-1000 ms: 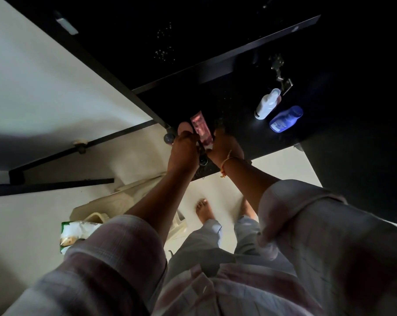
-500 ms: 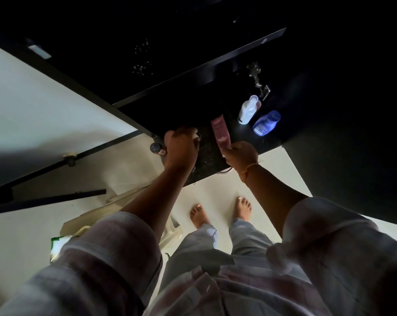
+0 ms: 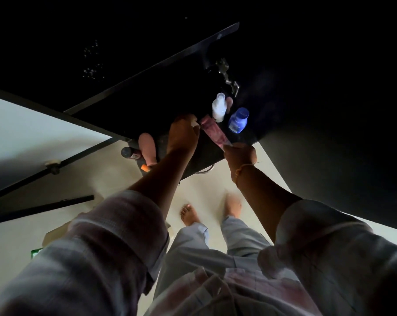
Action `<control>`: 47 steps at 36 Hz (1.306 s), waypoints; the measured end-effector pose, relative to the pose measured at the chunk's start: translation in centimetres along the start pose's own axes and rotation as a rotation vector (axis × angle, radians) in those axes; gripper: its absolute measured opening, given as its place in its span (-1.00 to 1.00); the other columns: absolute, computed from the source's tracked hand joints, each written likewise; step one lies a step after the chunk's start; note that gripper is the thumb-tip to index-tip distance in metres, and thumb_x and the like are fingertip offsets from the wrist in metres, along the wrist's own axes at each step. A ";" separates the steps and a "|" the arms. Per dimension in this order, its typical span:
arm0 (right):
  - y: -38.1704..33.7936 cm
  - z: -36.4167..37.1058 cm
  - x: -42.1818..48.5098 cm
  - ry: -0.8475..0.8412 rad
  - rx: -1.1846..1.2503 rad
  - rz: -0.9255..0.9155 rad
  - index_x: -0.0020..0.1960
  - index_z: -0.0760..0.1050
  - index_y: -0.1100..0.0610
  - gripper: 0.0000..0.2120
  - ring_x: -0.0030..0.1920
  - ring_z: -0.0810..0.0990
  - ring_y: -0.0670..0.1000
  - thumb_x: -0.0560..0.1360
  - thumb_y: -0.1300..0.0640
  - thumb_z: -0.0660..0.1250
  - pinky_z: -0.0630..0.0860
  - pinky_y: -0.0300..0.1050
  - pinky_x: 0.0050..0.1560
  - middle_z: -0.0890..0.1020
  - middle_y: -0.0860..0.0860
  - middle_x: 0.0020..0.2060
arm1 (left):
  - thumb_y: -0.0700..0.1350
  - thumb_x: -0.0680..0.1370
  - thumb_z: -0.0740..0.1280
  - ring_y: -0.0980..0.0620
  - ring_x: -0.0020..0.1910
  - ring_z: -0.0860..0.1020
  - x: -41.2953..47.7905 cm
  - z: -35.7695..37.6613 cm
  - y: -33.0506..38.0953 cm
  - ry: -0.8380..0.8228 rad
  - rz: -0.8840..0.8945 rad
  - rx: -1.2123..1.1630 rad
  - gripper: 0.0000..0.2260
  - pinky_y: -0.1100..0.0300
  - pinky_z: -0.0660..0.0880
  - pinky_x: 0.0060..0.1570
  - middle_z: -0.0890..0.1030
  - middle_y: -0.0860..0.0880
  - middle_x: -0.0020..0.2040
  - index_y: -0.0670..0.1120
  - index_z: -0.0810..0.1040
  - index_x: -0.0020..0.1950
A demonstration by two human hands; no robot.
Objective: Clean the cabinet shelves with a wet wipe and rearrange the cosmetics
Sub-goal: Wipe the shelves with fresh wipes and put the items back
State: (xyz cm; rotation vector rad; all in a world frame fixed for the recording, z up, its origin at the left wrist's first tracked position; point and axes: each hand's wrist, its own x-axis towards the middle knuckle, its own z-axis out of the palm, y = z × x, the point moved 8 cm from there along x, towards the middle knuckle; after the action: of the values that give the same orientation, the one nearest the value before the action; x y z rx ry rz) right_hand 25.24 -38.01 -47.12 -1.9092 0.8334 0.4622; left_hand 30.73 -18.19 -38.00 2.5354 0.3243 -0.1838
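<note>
Moved since half a second back: left hand (image 3: 182,133) has left the front-left corner of the shelf (image 3: 147,106) and gone in toward 1 o'clock, uncovering a peach bottle (image 3: 146,147). The pink tube (image 3: 215,132) has tipped from near upright to a slant, with its far end just beside the white bottle (image 3: 218,108).

1. Left hand: fingers curled, pinching a small white scrap that I take for the wet wipe (image 3: 194,123), set against the tube's far end.
2. Right hand (image 3: 239,156): thumb and fingers clamped on the tube's near end, at the shelf's front edge.
3. Pink tube: spans my two hands, running from 5 o'clock to 11 o'clock. I cannot tell whether it touches the shelf.
4. White bottle and blue bottle (image 3: 238,120): upright, side by side, at 12 o'clock of my right hand, below the door hinge (image 3: 227,74).
5. Peach bottle: lying at the front-left corner, a small dark bottle (image 3: 128,152) at its 9 o'clock and an orange-tipped item (image 3: 145,167) at its 6 o'clock.

Step in hand, by my judgement: wiping the tube before it is shelved, so rearranging is under way and the left-corner items are still unsorted.

Next move calls for the right hand to keep its grip while the wipe is drawn along the tube. The tube then has to be stood next to the white bottle gently, as the two bottles there are close enough to be knocked.
</note>
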 end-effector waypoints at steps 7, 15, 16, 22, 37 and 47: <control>0.8 -0.3 0.5 0.022 0.215 0.091 -0.45 0.49 0.04 -0.79 -0.42 0.43 0.02 0.34 0.20 0.36 0.40 -0.10 -0.30 0.44 -0.13 -0.58 | -0.16 0.54 0.33 -0.08 0.10 0.61 0.0 0.5 -0.5 0.023 -0.031 -0.033 -0.79 0.07 0.53 0.11 0.65 -0.14 0.09 -0.15 0.60 0.15; 0.8 -0.8 0.9 0.019 0.254 0.064 -0.35 0.45 0.10 -0.78 -0.25 0.52 0.06 0.44 0.22 0.38 0.46 -0.05 -0.15 0.51 -0.06 -0.42 | -0.16 0.55 0.33 -0.03 0.11 0.61 1.1 -0.9 -1.7 0.144 -0.056 -0.049 -0.78 0.19 0.50 0.11 0.66 -0.11 0.10 -0.14 0.60 0.18; 0.9 -0.8 0.8 0.020 0.263 0.076 -0.36 0.44 0.10 -0.78 -0.26 0.54 0.08 0.43 0.22 0.39 0.47 0.00 -0.13 0.51 -0.07 -0.44 | -0.17 0.56 0.33 -0.03 0.11 0.61 1.5 -0.8 -1.8 0.139 -0.059 -0.050 -0.79 0.21 0.50 0.09 0.66 -0.11 0.10 -0.14 0.59 0.18; 1.4 -0.8 0.4 -0.013 0.250 0.042 -0.20 0.56 0.04 -0.86 -0.26 0.68 0.03 0.30 0.02 0.44 0.66 0.13 -0.07 0.67 -0.03 -0.31 | -0.18 0.56 0.30 -0.02 0.10 0.61 3.1 -0.5 -1.4 0.133 -0.075 -0.040 -0.77 0.35 0.38 -0.03 0.66 -0.10 0.10 -0.11 0.59 0.20; -1.5 -1.7 -1.1 -0.047 -0.042 -0.127 0.03 0.59 0.10 -0.77 -0.06 0.68 0.13 0.43 0.00 0.43 0.62 0.11 0.03 0.70 0.05 -0.06 | -0.10 0.51 0.41 -0.02 0.11 0.61 4.5 0.2 -1.5 0.088 -0.114 -0.058 -0.68 0.29 0.46 -0.02 0.65 -0.09 0.12 -0.12 0.54 0.25; -2.6 -1.2 -2.7 -0.064 -0.107 -0.188 -0.08 0.53 0.09 -0.84 -0.09 0.69 0.14 0.49 -0.01 0.39 0.60 0.03 0.04 0.70 0.04 -0.11 | -0.17 0.46 0.47 -0.03 0.09 0.61 2.2 -0.4 -2.4 0.041 -0.138 -0.140 -0.61 0.08 0.55 0.12 0.64 -0.11 0.12 -0.16 0.51 0.26</control>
State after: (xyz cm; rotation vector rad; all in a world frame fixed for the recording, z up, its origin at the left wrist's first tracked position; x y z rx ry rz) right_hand 25.17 -37.38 -43.27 -2.0377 0.5910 0.4575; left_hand 32.20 -15.58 -39.41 2.3822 0.5109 -0.1569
